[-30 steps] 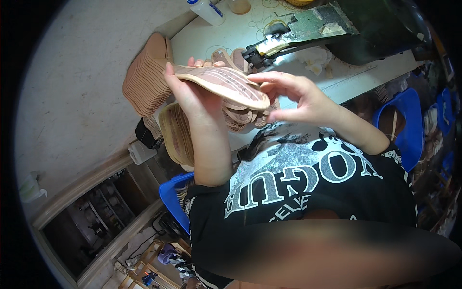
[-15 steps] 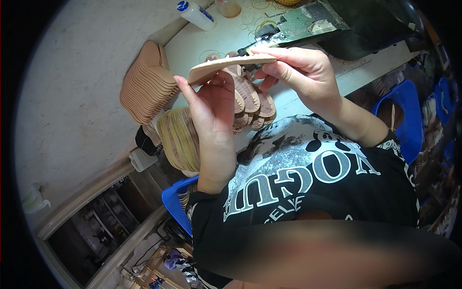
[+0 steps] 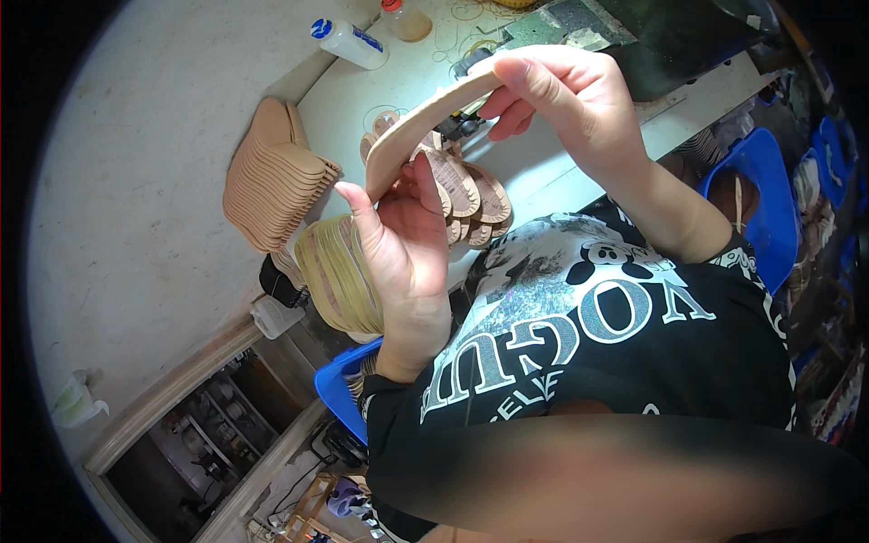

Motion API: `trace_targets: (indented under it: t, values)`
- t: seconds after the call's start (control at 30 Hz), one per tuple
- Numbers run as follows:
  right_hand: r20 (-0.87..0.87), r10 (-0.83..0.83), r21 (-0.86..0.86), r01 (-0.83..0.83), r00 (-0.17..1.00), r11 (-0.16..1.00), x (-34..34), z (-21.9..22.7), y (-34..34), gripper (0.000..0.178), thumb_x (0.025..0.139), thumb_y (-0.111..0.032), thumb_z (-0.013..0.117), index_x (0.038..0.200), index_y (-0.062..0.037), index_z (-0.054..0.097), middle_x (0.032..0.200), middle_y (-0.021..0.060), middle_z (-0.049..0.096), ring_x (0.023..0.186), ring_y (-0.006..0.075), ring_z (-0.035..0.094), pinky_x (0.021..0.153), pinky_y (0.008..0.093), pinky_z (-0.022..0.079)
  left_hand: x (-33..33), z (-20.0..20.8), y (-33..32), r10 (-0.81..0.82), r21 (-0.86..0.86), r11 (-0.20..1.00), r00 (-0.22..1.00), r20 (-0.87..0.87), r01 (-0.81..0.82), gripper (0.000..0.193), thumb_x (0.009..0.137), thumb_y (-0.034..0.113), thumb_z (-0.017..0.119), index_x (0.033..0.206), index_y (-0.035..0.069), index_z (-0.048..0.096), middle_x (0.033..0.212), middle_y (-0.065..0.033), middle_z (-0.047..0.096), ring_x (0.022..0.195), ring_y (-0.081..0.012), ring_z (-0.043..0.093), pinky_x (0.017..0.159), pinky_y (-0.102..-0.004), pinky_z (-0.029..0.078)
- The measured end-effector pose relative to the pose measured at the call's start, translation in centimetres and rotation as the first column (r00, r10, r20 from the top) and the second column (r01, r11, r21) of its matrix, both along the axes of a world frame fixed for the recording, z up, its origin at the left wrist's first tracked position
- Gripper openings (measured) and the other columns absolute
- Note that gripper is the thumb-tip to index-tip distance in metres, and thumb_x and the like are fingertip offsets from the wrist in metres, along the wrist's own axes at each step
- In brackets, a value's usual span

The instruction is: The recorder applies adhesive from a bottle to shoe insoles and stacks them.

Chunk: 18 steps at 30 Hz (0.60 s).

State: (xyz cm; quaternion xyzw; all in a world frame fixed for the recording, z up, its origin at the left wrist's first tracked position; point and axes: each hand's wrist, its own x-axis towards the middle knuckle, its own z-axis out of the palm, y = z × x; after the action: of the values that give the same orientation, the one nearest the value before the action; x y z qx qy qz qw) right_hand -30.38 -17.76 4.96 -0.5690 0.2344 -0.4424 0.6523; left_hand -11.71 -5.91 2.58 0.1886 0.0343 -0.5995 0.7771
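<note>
A tan, slightly curved shoe sole [image 3: 434,113] is held up slantwise above the worktable, its right end higher. My right hand [image 3: 579,109] pinches that upper end between thumb and fingers. The lower end sits in my left hand [image 3: 403,235], with the thumb in front and the fingers partly hidden behind the sole. Beneath my hands lies a group of sandal soles [image 3: 462,185] with notched or stitched-looking edges. To the left, a stack of tan soles [image 3: 276,181] leans against the wall, and a bundle of yellowish strip-edged pieces [image 3: 339,276] stands nearer to me.
At the back of the white table [image 3: 543,172] are a white bottle with a blue cap [image 3: 348,43], a red-capped bottle [image 3: 405,20] and a green board [image 3: 566,27]. A blue chair or bin [image 3: 769,199] stands at right, another blue bin [image 3: 339,380] at lower left.
The sole has tilted more steeply, its right end rising with my right hand. My left hand has lowered slightly, its thumb farther from the sole. The whole view has shifted a little.
</note>
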Motion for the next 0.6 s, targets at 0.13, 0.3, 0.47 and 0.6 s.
trace_targets:
  t: [0.13,0.3,0.47,0.6]
  values:
    - [0.041,0.024,0.022,-0.025,0.999,0.999,-0.2,-0.2,-0.3,0.038,0.100,-0.034,0.060,0.105,0.0023,0.071,0.089,0.0083,0.071,0.077,0.0127,0.070,0.072,0.0255,0.057,0.1,0.2,0.5,-0.010,-0.013,1.000,1.000,0.030,0.011,0.055,0.091,0.033,0.070,0.128,-0.004,0.053,0.126,-0.0171,0.060,0.121,-0.0262,0.056,0.107,-0.0442,0.050]
    - [0.030,0.215,-0.161,-0.208,0.976,0.965,-0.9,-1.6,0.6,0.058,0.100,-0.042,0.056,0.131,0.0080,0.058,0.118,0.0168,0.068,0.106,0.0195,0.067,0.095,0.0311,0.050,2.2,0.5,-0.1,-0.005,-0.026,1.000,0.980,0.201,0.010,0.063,0.093,0.042,0.067,0.130,-0.006,0.051,0.123,-0.0164,0.062,0.119,-0.0265,0.057,0.109,-0.0463,0.045]
    - [0.155,0.415,0.090,-0.431,0.896,0.898,-1.0,-3.9,1.8,0.055,0.096,-0.019,0.065,0.141,0.0074,0.047,0.136,0.0174,0.058,0.124,0.0205,0.057,0.105,0.0329,0.044,3.0,0.9,-0.7,0.093,-0.002,0.995,0.937,0.337,-0.098,0.069,0.094,0.049,0.063,0.137,-0.003,0.046,0.129,-0.0129,0.057,0.124,-0.0255,0.054,0.109,-0.0467,0.043]
    - [0.178,0.472,0.146,-0.497,0.864,0.855,-0.8,-4.6,3.3,0.037,0.092,0.003,0.063,0.129,-0.0002,0.059,0.122,0.0084,0.065,0.114,0.0149,0.061,0.101,0.0305,0.049,2.8,0.9,-1.4,0.036,-0.116,0.993,0.905,0.425,0.015,0.056,0.102,0.040,0.051,0.144,0.004,0.040,0.122,-0.0107,0.057,0.125,-0.0300,0.052,0.107,-0.0516,0.044]
